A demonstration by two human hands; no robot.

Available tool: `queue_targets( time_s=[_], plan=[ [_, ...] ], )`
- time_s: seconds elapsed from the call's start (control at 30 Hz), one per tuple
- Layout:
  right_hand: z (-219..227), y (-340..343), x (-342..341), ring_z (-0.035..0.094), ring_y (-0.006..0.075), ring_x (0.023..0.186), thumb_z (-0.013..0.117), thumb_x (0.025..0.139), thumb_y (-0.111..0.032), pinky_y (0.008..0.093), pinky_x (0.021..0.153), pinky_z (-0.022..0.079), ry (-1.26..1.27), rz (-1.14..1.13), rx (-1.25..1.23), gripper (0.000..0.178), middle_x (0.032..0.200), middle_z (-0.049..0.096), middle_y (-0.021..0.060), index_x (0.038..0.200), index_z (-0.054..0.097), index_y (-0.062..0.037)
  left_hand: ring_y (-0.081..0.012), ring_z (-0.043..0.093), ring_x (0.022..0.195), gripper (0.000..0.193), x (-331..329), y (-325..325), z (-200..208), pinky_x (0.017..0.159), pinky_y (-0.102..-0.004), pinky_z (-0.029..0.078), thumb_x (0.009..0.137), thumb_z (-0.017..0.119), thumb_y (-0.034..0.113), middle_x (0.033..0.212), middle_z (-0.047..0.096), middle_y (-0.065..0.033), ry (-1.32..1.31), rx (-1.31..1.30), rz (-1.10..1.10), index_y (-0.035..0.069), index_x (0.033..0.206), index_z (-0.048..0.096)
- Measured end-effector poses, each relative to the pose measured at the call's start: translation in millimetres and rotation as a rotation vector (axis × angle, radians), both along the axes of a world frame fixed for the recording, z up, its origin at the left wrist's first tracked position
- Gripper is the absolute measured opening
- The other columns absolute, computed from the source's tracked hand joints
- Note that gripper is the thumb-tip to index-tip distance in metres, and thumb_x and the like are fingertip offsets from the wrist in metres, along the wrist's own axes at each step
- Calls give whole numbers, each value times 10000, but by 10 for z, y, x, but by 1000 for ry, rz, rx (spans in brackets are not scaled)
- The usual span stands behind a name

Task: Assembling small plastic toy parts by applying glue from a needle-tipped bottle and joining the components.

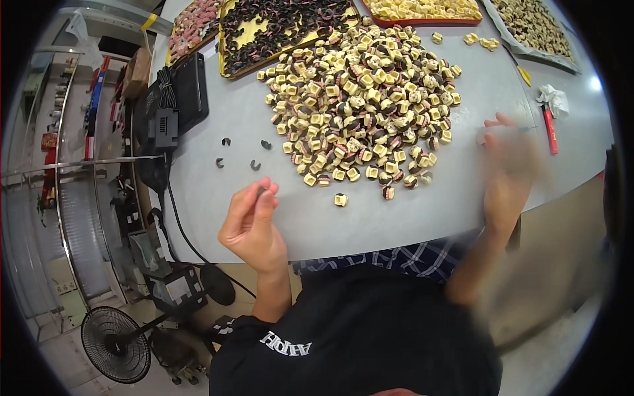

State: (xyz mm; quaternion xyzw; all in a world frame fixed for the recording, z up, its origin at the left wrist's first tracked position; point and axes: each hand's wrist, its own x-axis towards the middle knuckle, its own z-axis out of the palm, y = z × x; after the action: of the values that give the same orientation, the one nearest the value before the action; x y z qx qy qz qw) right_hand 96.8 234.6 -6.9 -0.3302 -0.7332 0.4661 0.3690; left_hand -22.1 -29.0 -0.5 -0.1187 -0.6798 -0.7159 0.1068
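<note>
My left hand (254,224) is raised over the table's near left part, thumb and fingertips pinched on a small dark piece (261,191). Its kind is mostly hidden by the fingers. Just beyond lie a few small dark C-shaped pieces (255,165). Motion smears my right hand (510,162), right of the heap, so its fingers and anything in them cannot be made out. Between the hands spreads a big heap of small cream, black and pink assembled pieces (356,99), many with a square hollow. One assembled piece (340,199) sits apart near me.
Along the far side stand a tray of dark curved pieces (226,66), a pink-piece tray (173,56), a red-rimmed cream-piece tray (409,22) and a lined tray (574,65). A red marker-like stick (549,129) lies right, near crumpled tissue (555,100). A black device (193,92) with cables sits left.
</note>
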Motion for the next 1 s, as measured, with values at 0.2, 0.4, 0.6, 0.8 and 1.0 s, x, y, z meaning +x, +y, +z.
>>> queue_targets(
  time_s=[0.2, 0.4, 0.6, 0.8, 1.0],
  plan=[
    [53, -163, 11, 551, 125, 814, 542, 907, -162, 254, 765, 442, 247, 83, -63, 356, 951, 600, 88, 1191, 459, 37, -212, 610, 868, 166, 188, 201, -111, 668, -254, 526, 810, 608, -36, 1010, 589, -151, -98, 193, -105, -36, 974, 633],
    [129, -506, 1, 565, 125, 806, 554, 898, -259, 227, 641, 461, 388, 379, -418, 409, 976, 610, 152, 1166, 436, 27, -194, 588, 872, 325, 291, 249, -128, 699, -275, 521, 747, 681, -39, 972, 567, -116, -108, 170, -276, -18, 1061, 601],
    [-89, -599, -38, 548, 93, 699, 572, 882, -310, 170, 533, 420, 554, 391, -405, 398, 979, 609, 222, 1075, 421, 4, -176, 579, 826, 499, 318, 278, -94, 715, -284, 516, 655, 727, -98, 914, 550, -96, -94, 74, -419, -27, 1122, 564],
    [-92, -668, 18, 434, 64, 449, 515, 895, -406, 154, 449, 371, 639, 348, -813, 438, 877, 603, 228, 1048, 383, -18, -161, 583, 795, 568, 297, 331, -86, 680, -268, 516, 585, 768, -91, 908, 550, -98, 20, -70, -532, -40, 1113, 565],
    [-32, -750, -25, 361, 71, 339, 460, 894, -484, 164, 357, 333, 495, 342, -681, 492, 777, 593, 212, 1038, 366, -24, -165, 600, 758, 564, 274, 354, -113, 655, -269, 507, 579, 785, -61, 910, 564, -108, 71, -63, -551, -37, 1101, 572]
  ],
)
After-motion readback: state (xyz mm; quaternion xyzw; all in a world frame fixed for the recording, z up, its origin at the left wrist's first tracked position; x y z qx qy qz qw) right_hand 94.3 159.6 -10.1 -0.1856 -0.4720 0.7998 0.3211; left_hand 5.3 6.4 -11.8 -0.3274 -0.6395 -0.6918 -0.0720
